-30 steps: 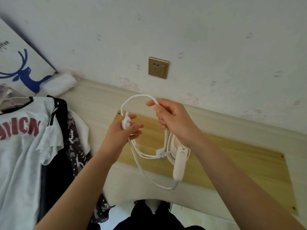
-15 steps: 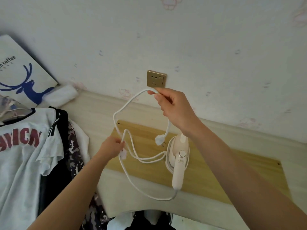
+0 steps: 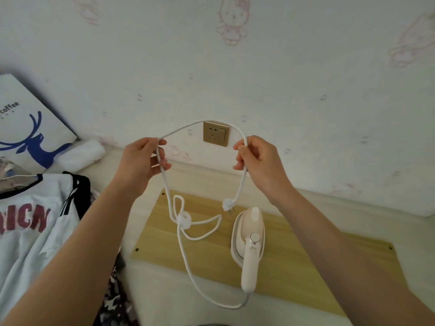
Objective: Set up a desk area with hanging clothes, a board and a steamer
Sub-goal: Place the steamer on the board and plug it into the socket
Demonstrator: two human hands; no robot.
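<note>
A white handheld steamer (image 3: 248,243) lies on a light wooden board (image 3: 294,262) on the desk. Its white cord (image 3: 186,262) rises from the handle end to both hands. My left hand (image 3: 141,163) pinches the cord at the upper left, and my right hand (image 3: 257,161) grips it at the upper right, so a span arches between them in front of the wall socket (image 3: 215,133). The plug (image 3: 228,204) dangles below my right hand, above the board. A white cord tie (image 3: 184,219) bundles a loop below my left hand. Clothes (image 3: 30,222) hang at the left.
A white canvas with a blue deer (image 3: 30,128) leans on the wall at the far left, with a white folded cloth (image 3: 81,155) beside it. The pale desk surface (image 3: 164,300) runs along the wallpapered wall.
My left hand has risen from the board up to the height of the right hand and now holds the cord high. The cord has been pulled out into a wide arch; the plug hangs lower.
</note>
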